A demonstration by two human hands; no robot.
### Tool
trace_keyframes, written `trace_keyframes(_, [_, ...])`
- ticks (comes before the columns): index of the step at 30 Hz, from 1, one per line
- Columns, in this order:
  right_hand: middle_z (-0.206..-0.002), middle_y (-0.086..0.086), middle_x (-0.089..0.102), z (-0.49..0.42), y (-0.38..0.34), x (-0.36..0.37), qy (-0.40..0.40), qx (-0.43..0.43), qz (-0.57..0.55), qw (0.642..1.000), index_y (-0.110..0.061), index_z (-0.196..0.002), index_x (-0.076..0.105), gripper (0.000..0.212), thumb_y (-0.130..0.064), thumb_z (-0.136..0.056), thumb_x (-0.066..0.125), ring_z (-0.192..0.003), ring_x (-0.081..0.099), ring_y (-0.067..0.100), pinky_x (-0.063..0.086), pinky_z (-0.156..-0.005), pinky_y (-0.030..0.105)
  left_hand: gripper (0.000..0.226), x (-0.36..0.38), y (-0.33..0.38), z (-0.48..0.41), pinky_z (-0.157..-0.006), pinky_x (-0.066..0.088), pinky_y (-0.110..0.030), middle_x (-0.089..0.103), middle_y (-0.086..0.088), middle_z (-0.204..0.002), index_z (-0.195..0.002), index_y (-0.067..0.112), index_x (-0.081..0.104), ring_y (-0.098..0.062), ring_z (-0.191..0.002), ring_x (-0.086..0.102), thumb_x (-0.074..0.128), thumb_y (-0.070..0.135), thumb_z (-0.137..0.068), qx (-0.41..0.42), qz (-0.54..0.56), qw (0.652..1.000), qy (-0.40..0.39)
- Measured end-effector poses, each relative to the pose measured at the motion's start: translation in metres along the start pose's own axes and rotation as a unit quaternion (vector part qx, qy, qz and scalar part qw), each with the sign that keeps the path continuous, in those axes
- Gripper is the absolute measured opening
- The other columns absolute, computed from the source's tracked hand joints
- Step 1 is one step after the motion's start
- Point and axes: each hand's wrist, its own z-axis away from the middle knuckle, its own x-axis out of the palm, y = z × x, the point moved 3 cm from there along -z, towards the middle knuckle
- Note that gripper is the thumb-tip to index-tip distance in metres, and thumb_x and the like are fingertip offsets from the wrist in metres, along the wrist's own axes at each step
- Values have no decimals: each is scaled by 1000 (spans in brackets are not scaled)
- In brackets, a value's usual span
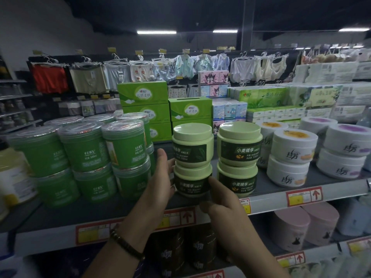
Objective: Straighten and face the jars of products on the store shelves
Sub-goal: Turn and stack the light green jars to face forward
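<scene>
Grip: left hand [160, 177] and right hand [218, 199] clasp lower jar [191, 182] by its sides.
Feel: rigid, slick plastic, likely hefty.
Above grip: top jar [191, 146], loose, could slide.

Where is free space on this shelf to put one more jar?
Bare shelf runs in front of the dark green jars; a smaller patch lies before the white jars. Crowded: the pale green stacks stand close, left hand and right hand on the lower left jar.
</scene>
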Motion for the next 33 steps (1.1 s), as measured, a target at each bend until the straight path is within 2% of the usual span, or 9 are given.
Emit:
trace_keyframes(3, [-106, -38, 73, 2, 0, -2, -2, 10, 10, 1000, -40, -121, 65, 61, 12, -93, 53, -105, 65, -18, 51, -84, 7, 59, 2, 0, 5, -80, 50, -24, 72, 17, -104, -106, 33, 65, -5, -106, 65, 19, 69, -101, 1, 5, 1000, -4])
trace_keyframes(5, [-116, -28, 75, 3, 0, -3, 0, 11, 10, 1000, -35, -131, 66, 63, 12, -92, 53, -112, 67, -9, 53, -94, 19, 60, 3, 0, 9, -82, 50, -24, 72, 15, -108, -108, 33, 66, -6, -108, 65, 21, 72, -97, 3, 6, 1000, -5])
trace_keyframes(8, [-108, -35, 75, 3, 1, -5, 12, 14, 1, 1000, -40, -118, 67, 61, 13, -92, 52, -106, 67, -14, 53, -92, 19, 63, 4, 1, 14, -84, 51, -25, 75, 13, -106, -109, 32, 67, -8, -111, 66, 27, 76, -88, 6, 12, 1000, 1])
trace_keyframes(11, [-118, -26, 76, 3, 3, -5, 15, 21, -5, 1000, -35, -130, 67, 66, 16, -92, 48, -116, 68, -6, 55, -100, 25, 61, 5, 0, 16, -81, 50, -23, 77, 16, -99, -109, 31, 68, -6, -109, 66, 25, 72, -97, 6, 13, 1000, 6])
trace_keyframes(15, [-117, -36, 66, 3, 7, -7, 32, 42, -34, 998, -43, -142, 49, 74, 15, -97, 48, -110, 59, -19, 50, -84, 8, 57, 7, -4, 17, -84, 49, -21, 75, 20, -101, -107, 32, 67, -1, -106, 66, 22, 66, -103, 7, 9, 1000, 8])
trace_keyframes(18, [-131, -27, 66, 2, 13, -9, 33, 67, -29, 997, -38, -149, 51, 73, 13, -96, 50, -124, 58, -10, 49, -98, 17, 59, 8, -7, 18, -90, 49, -22, 77, 23, -95, -110, 33, 67, 1, -107, 66, 21, 68, -102, 14, 1, 1000, 10])
trace_keyframes(22, [-143, -19, 66, 3, 13, -10, 31, 61, -25, 997, -32, -155, 53, 77, -12, -80, 56, -137, 58, 6, 48, -117, 44, 61, 10, -8, 21, -89, 50, -22, 78, 26, -95, -115, 32, 68, 3, -105, 70, 20, 66, -103, 25, -2, 1000, 15])
trace_keyframes(26, [-144, -16, 66, 5, 13, -12, 40, 64, -40, 996, -29, -155, 53, 81, -17, -75, 56, -137, 59, 7, 47, -118, 45, 59, 12, -6, 27, -99, 50, -26, 78, 26, -95, -115, 32, 67, 1, -107, 69, 24, 68, -99, 32, 0, 999, 21])
trace_keyframes(33, [-145, -18, 65, 8, 14, -11, 44, 73, -40, 996, -27, -156, 52, 81, -16, -76, 59, -137, 58, 3, 45, -119, 44, 87, 12, -6, 35, -118, 43, -39, 67, 12, -137, -139, 30, 63, -10, -128, 62, 39, 87, -76, 35, 9, 999, 20])
